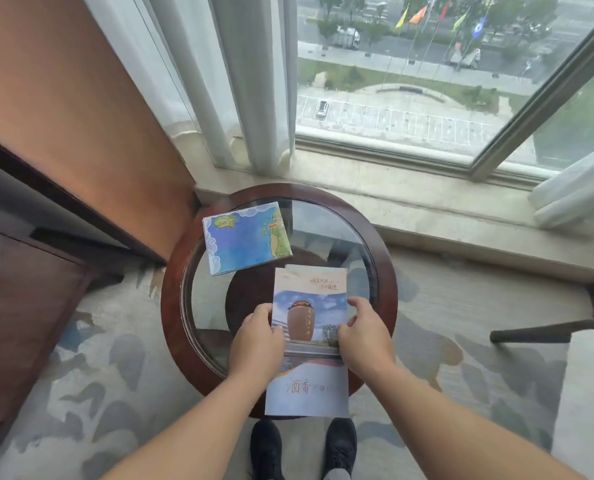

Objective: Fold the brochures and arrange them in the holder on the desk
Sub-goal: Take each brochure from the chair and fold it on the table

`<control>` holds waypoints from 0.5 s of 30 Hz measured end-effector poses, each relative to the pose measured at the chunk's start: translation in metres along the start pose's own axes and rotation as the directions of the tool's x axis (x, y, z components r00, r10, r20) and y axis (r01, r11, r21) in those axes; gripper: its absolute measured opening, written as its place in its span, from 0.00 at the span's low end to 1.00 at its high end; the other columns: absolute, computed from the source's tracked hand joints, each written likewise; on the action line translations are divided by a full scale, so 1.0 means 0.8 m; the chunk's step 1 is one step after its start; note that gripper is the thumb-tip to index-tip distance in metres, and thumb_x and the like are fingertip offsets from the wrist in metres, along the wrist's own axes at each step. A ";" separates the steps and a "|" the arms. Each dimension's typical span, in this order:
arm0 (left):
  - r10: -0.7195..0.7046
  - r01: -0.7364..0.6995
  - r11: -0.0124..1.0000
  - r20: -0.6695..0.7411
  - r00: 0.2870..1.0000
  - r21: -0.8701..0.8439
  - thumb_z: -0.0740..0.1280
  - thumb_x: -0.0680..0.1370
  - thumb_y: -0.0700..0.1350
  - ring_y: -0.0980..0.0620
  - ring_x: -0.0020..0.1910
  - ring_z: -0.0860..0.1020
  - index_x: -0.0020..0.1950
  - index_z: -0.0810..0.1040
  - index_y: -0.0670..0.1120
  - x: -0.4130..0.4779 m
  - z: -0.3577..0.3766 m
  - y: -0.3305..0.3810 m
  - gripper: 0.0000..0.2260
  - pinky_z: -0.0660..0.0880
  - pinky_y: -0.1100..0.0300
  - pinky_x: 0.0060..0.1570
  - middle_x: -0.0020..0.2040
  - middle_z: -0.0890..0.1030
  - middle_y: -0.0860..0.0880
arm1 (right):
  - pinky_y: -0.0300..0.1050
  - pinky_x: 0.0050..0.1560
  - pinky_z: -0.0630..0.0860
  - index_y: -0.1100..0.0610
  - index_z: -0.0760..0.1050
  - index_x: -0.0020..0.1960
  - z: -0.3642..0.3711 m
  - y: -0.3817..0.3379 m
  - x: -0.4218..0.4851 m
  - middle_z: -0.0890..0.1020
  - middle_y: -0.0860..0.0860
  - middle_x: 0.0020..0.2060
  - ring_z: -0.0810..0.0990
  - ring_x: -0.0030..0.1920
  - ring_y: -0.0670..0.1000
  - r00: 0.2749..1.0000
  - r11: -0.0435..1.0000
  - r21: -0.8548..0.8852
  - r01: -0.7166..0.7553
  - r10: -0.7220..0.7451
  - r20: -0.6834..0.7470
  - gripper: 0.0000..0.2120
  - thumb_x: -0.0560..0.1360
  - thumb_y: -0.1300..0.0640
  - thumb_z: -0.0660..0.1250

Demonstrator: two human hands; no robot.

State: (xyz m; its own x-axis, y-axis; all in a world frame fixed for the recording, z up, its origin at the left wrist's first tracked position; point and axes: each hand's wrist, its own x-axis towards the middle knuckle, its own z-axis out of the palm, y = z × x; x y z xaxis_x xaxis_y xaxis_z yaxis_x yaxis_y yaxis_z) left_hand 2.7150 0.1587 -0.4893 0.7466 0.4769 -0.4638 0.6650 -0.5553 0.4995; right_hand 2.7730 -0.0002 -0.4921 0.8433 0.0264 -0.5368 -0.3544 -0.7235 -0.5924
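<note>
Beside a big window stands a round glass table (171, 299). Left hand (254, 344) and right hand (363, 337) curl their fingers (359, 304) round the side edges of a tall brochure (309, 327), held between them. A folded map brochure (245, 237) lies apart, beyond the left fingers.

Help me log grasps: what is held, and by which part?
The tall brochure: the left grip holds its left long edge, the right grip its right long edge, both near mid-height.
</note>
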 end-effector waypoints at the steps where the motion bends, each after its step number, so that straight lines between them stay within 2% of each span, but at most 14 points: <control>1: -0.002 0.002 1.000 0.017 1.000 0.009 0.59 0.79 0.43 0.49 0.42 0.76 0.59 0.73 0.53 0.004 0.007 -0.007 0.11 0.70 0.56 0.36 0.45 0.76 0.50 | 0.43 0.34 0.67 0.46 0.69 0.66 0.008 0.006 0.002 0.78 0.45 0.42 0.78 0.43 0.50 1.000 1.000 -0.002 -0.013 0.013 0.001 0.21 0.75 0.61 0.59; 4: 0.001 -0.003 0.999 0.044 0.999 0.043 0.59 0.79 0.44 0.51 0.42 0.75 0.59 0.73 0.53 0.023 0.022 -0.015 0.11 0.68 0.57 0.33 0.46 0.75 0.52 | 0.38 0.31 0.64 0.46 0.70 0.65 0.024 0.013 0.013 0.77 0.43 0.40 0.77 0.40 0.47 1.000 1.000 -0.013 -0.024 0.024 -0.013 0.21 0.75 0.62 0.59; 7: 0.025 -0.029 0.997 0.050 0.998 0.076 0.59 0.79 0.44 0.49 0.45 0.76 0.61 0.72 0.52 0.046 0.033 -0.009 0.11 0.74 0.55 0.39 0.51 0.76 0.51 | 0.39 0.32 0.65 0.47 0.71 0.63 0.029 0.014 0.030 0.75 0.41 0.41 0.74 0.39 0.47 0.998 0.999 -0.041 -0.011 0.008 -0.057 0.20 0.74 0.63 0.60; 11: 0.046 -0.052 0.990 0.049 0.998 0.131 0.58 0.79 0.44 0.45 0.48 0.76 0.62 0.72 0.49 0.070 0.047 -0.001 0.12 0.75 0.51 0.44 0.54 0.75 0.48 | 0.45 0.44 0.70 0.50 0.71 0.63 0.031 0.015 0.057 0.77 0.51 0.55 0.77 0.49 0.54 0.998 0.995 -0.098 -0.002 -0.003 -0.058 0.19 0.74 0.63 0.60; 15: 0.035 -0.042 0.986 0.046 0.998 0.160 0.59 0.79 0.43 0.42 0.49 0.76 0.60 0.71 0.48 0.075 0.059 -0.003 0.11 0.74 0.50 0.43 0.54 0.75 0.46 | 0.45 0.45 0.68 0.52 0.68 0.66 0.039 0.022 0.069 0.74 0.54 0.60 0.77 0.53 0.57 0.999 0.987 -0.162 -0.018 0.013 -0.034 0.20 0.75 0.63 0.60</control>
State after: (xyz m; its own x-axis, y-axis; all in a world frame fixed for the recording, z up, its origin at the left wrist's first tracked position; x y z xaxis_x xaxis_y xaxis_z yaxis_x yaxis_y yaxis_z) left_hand 2.7576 0.1565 -0.5529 0.7675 0.4256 -0.4794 0.6217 -0.6764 0.3949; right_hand 2.8009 0.0102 -0.5512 0.8521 -0.0063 -0.5234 -0.2994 -0.8260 -0.4775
